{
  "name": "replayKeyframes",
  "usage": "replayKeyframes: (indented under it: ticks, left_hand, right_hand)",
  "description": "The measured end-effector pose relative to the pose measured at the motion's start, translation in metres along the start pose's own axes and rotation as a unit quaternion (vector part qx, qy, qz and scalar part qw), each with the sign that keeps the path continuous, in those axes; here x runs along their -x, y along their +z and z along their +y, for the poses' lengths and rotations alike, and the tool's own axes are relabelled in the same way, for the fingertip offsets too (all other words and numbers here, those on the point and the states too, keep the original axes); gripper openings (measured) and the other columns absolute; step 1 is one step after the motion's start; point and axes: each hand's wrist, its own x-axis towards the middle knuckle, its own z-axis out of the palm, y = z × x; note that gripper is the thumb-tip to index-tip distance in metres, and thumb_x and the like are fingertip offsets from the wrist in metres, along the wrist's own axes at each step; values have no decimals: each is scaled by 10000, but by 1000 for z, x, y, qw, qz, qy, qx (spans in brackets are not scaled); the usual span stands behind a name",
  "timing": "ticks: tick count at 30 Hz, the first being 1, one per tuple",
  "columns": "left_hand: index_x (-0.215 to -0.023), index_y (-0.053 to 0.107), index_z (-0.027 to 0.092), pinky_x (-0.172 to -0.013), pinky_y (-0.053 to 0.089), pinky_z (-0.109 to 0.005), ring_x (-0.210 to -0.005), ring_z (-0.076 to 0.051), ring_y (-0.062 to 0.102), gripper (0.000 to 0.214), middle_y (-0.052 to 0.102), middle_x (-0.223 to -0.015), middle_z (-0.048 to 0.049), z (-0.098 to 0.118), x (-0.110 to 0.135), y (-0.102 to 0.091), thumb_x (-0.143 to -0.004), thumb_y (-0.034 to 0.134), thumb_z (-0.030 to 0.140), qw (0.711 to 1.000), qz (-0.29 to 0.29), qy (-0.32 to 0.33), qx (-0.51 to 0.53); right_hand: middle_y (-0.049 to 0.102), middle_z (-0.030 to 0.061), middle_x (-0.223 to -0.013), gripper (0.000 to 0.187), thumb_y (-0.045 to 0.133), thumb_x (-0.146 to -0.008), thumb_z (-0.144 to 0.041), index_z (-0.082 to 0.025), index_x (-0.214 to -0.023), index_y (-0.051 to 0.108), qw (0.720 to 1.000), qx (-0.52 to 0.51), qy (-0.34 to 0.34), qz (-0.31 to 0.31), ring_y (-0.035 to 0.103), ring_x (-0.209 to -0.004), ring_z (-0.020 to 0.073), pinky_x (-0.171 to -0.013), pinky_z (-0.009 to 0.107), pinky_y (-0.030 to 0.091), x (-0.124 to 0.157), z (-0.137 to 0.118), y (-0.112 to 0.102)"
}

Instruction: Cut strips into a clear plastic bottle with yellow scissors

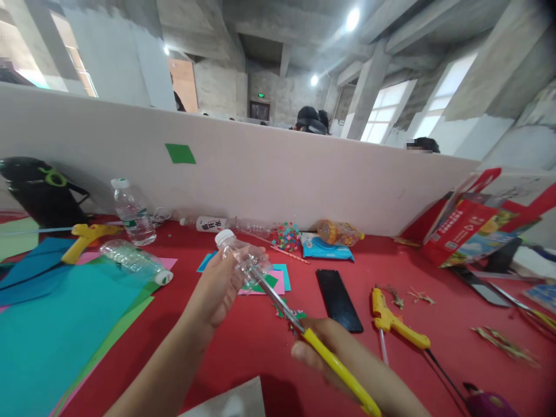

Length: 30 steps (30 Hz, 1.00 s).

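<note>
My left hand (223, 278) is wrapped round a clear plastic bottle piece (252, 255) with a white cap, tilted with the cap up and to the left. In my right hand (321, 347) is a pair of scissors (339, 368) with yellow handles. The scissor blades reach up and left to the bottle's lower end; whether they are cutting into the plastic I cannot tell. Beneath lie small sheets of pink, blue and green paper (284, 281). Tiny coloured scraps (286, 313) are scattered near the blades.
A black phone (339, 301) and a yellow glue gun (391, 318) lie to the right. Plastic bottles (132, 211), a blue wipes pack (328, 249) and a ball of coloured bits (286, 236) stand along the white partition (269, 174). Large coloured sheets (65, 336) cover the left.
</note>
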Motion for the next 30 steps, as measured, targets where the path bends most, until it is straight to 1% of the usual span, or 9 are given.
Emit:
replayKeyframes:
  ticks: [5, 8, 11, 15, 19, 22, 26, 28, 30]
  left_hand:
    - [-883, 652, 137, -635, 551, -313, -762, -250, 727, 252, 763, -900, -105, 3, 4, 4, -694, 731, 284, 1000, 14, -7, -17]
    - [-851, 656, 137, -650, 553, -315, -765, -246, 727, 258, 763, -903, -110, 4, 5, 4, -678, 735, 311, 1000, 23, 2, -6]
    - [-870, 658, 142, -673, 557, -321, -777, -245, 727, 274, 762, -924, -108, 4, 6, 4, -678, 734, 322, 1000, 26, -1, -7]
    - [-886, 650, 140, -671, 557, -319, -754, -240, 725, 284, 761, -898, -99, 5, 8, 6, -681, 739, 315, 1000, 23, 0, -17]
    - [-849, 632, 153, -727, 558, -345, -838, -259, 720, 226, 758, -896, -91, 4, 7, 8, -689, 730, 278, 999, 26, 21, 1]
    - [-837, 615, 162, -776, 555, -374, -876, -269, 714, 213, 754, -893, -85, 4, 7, 8, -687, 730, 261, 999, 34, 34, 10]
    - [-851, 607, 173, -774, 554, -389, -857, -271, 717, 213, 752, -890, -78, 4, 6, 6, -701, 720, 273, 998, 43, 39, -4]
    - [-856, 606, 180, -765, 555, -383, -842, -264, 718, 203, 750, -901, -70, 4, 4, 4, -716, 712, 280, 998, 44, 48, -9]
    - [-872, 604, 187, -761, 555, -378, -832, -254, 718, 196, 747, -906, -59, 4, 2, 3, -731, 704, 279, 997, 39, 60, -11]
  right_hand:
    - [387, -40, -700, 617, 387, -807, -797, -191, -798, 501, 1000, -19, 10, -17, 400, -588, 124, -529, 248, 365, 3, -2, 2]
    - [418, -40, -695, 628, 407, -802, -796, -192, -920, 531, 999, -29, 22, 13, 418, -592, 134, -524, 253, 364, 4, 2, 6]
    - [437, -33, -736, 618, 446, -810, -771, -195, -1027, 509, 998, -29, 30, 38, 420, -620, 137, -541, 256, 365, 4, 9, 9]
    - [362, -44, -723, 576, 423, -827, -768, -198, -898, 462, 999, -30, 17, -7, 394, -599, 122, -508, 238, 350, 2, 9, 8]
    - [365, -43, -725, 610, 394, -803, -805, -207, -914, 438, 999, -40, -4, 25, 365, -601, 120, -485, 224, 322, 3, 4, 7]
    - [308, -57, -681, 580, 367, -828, -792, -215, -771, 383, 999, -29, -13, 5, 301, -574, 103, -476, 222, 248, 0, 1, 5]
    - [250, -69, -598, 614, 473, -761, -813, -221, -657, 346, 1000, 9, -10, -15, 246, -531, 94, -456, 235, 154, -11, 4, 3]
    - [246, -73, -561, 626, 514, -735, -812, -219, -625, 345, 1000, 24, -14, -3, 236, -525, 94, -451, 238, 148, -16, 9, 4]
    - [256, -72, -554, 621, 504, -756, -799, -214, -615, 348, 1000, 20, -18, 5, 234, -526, 94, -447, 238, 156, -18, 14, 6]
